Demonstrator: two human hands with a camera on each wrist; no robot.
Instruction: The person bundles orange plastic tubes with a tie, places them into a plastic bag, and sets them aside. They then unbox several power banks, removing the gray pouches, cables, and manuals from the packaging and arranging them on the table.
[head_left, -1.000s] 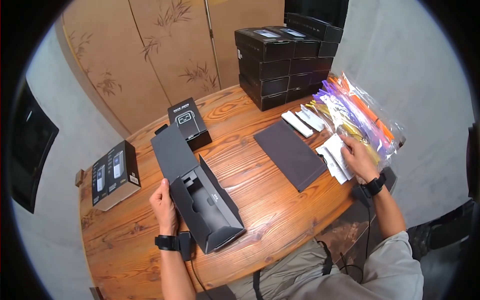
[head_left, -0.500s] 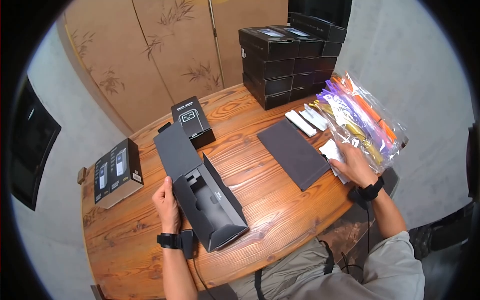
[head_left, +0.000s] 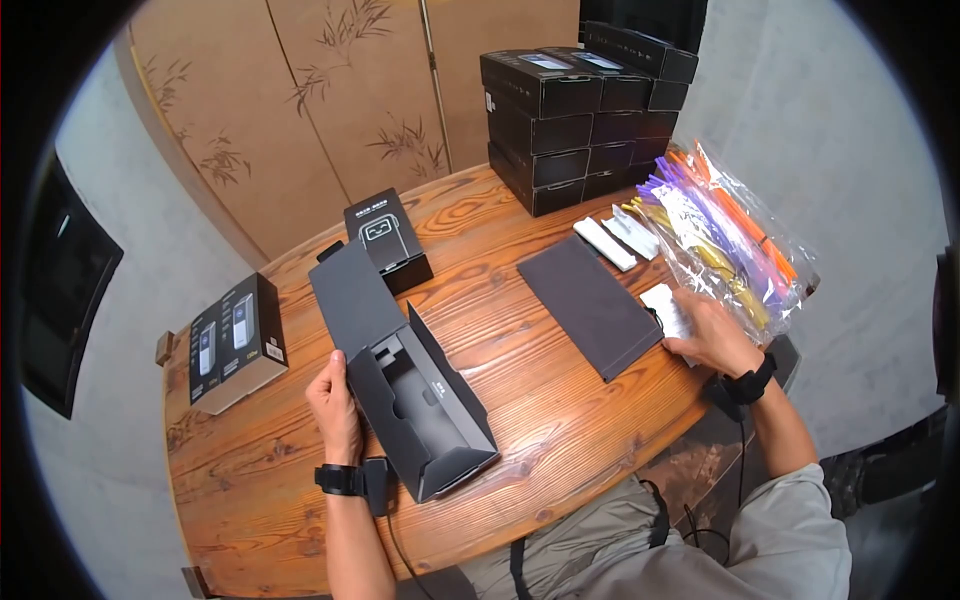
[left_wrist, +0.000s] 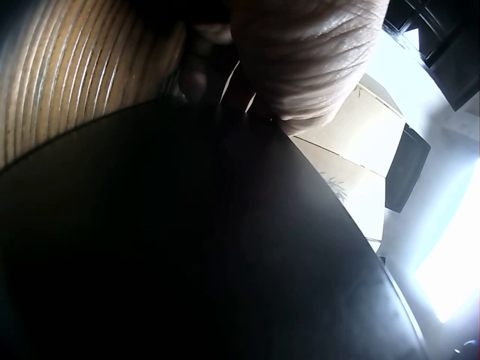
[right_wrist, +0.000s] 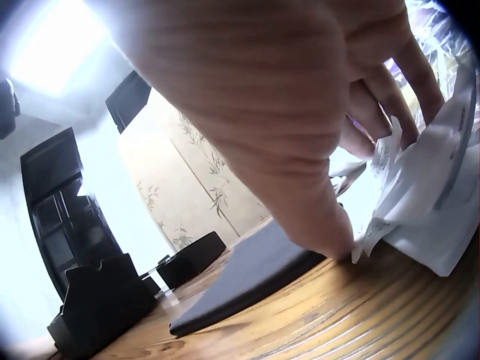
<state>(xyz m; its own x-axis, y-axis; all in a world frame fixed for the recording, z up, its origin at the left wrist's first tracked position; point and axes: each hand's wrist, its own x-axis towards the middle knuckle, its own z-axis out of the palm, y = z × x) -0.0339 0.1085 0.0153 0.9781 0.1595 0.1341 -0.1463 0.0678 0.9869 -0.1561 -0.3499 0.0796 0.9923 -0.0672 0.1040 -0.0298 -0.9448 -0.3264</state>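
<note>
My left hand [head_left: 334,405] grips the left side of an open black box [head_left: 430,420], thumb along its edge, with the lid flap [head_left: 355,292] folded back. In the left wrist view the dark box wall [left_wrist: 210,232] fills the lower half below the hand. My right hand [head_left: 715,335] bends over some white paper packets [head_left: 664,305], its thumb near the table. Seen from the right wrist, the thumb and fingers close around the crumpled white packets [right_wrist: 420,195]. Beside them lies a flat dark grey pouch [head_left: 590,305].
A plastic bag of purple, orange and yellow strips [head_left: 725,240] lies at the right. Two white packets [head_left: 605,245] sit above the pouch. Black boxes are stacked [head_left: 585,130] at the back. One black box [head_left: 388,235] stands behind the open one, another [head_left: 238,340] at the left.
My right hand has shifted over the white packets, its thumb coming down to their near left side and the fingers covering more of them. The left hand stays on the box.
</note>
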